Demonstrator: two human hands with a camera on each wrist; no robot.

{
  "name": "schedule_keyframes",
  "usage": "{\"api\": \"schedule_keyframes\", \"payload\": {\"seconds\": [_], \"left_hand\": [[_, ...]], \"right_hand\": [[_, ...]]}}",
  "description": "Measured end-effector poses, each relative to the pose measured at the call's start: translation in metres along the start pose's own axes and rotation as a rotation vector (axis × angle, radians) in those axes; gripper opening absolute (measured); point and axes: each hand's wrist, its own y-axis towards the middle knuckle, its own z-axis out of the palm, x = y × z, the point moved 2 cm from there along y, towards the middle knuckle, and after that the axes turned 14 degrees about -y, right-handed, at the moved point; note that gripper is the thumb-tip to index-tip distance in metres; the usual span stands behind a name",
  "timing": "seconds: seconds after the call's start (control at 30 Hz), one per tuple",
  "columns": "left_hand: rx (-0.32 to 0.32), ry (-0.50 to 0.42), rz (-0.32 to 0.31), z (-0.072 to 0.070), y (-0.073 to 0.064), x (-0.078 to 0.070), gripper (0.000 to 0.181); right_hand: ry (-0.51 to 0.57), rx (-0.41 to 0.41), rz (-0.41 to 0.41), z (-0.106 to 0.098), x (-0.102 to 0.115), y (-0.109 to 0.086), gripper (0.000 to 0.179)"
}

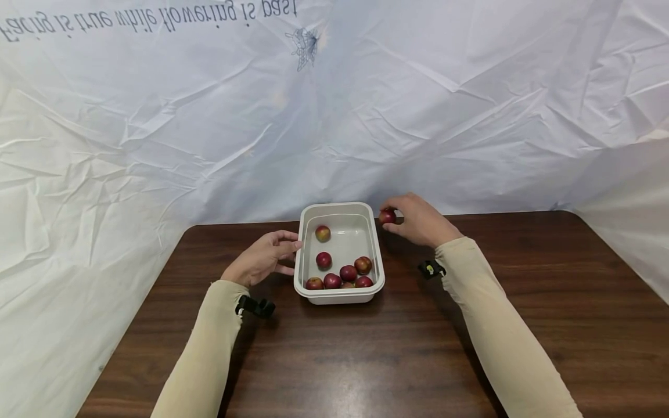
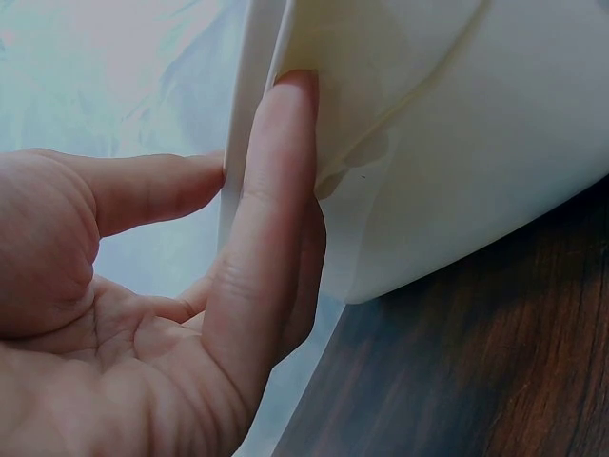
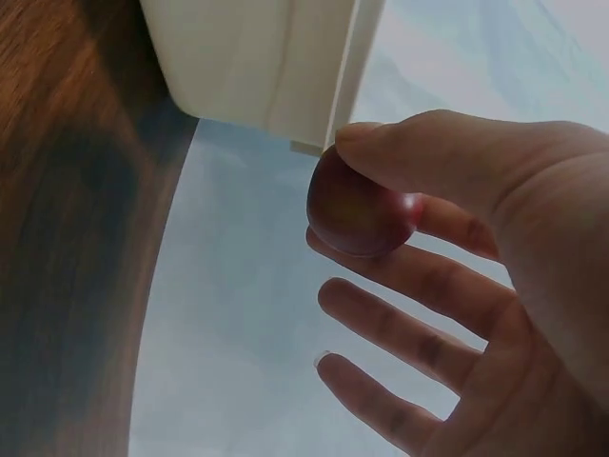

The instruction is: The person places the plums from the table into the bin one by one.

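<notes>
A white plastic container (image 1: 340,294) stands near the back edge of the table, with several small red plums (image 1: 332,281) inside, mostly gathered at its near end. One yellowish-red plum (image 1: 323,233) lies toward the far end. My left hand (image 1: 266,255) holds the container's left rim, thumb at the lip and fingers (image 2: 278,190) along the outer wall. To the right of the container, my right hand (image 1: 420,222) pinches a dark red plum (image 3: 357,208) between thumb and fingers, just outside the far right corner. Its other fingers (image 3: 400,328) are spread apart.
The dark brown wooden table (image 1: 334,354) runs under both forearms. Behind it hangs a wrinkled white sheet (image 1: 418,116) with mirrored lettering, close to the table's back edge. Each wrist carries a black strap mount (image 1: 255,306).
</notes>
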Motion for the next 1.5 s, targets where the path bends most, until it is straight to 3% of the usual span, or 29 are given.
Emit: {"api": "schedule_keyframes", "payload": {"seconds": [0.3,0.9,1.07,1.5], "left_hand": [[0.005,-0.004,0.006,0.000,-0.001,0.000,0.042],[0.014,0.009,0.023,0.000,0.000,0.000,0.043],[0.014,0.012,0.021,0.000,-0.001,0.000,0.043],[0.009,-0.001,0.018,0.000,-0.001,0.001,0.043]], "right_hand": [[-0.012,-0.037,-0.053,-0.010,0.009,-0.005,0.018],[-0.009,-0.030,-0.146,-0.024,0.031,-0.010,0.019],[-0.040,-0.055,-0.181,-0.026,0.039,-0.011,0.020],[-0.034,-0.024,-0.231,-0.022,0.063,-0.015,0.028]]}}
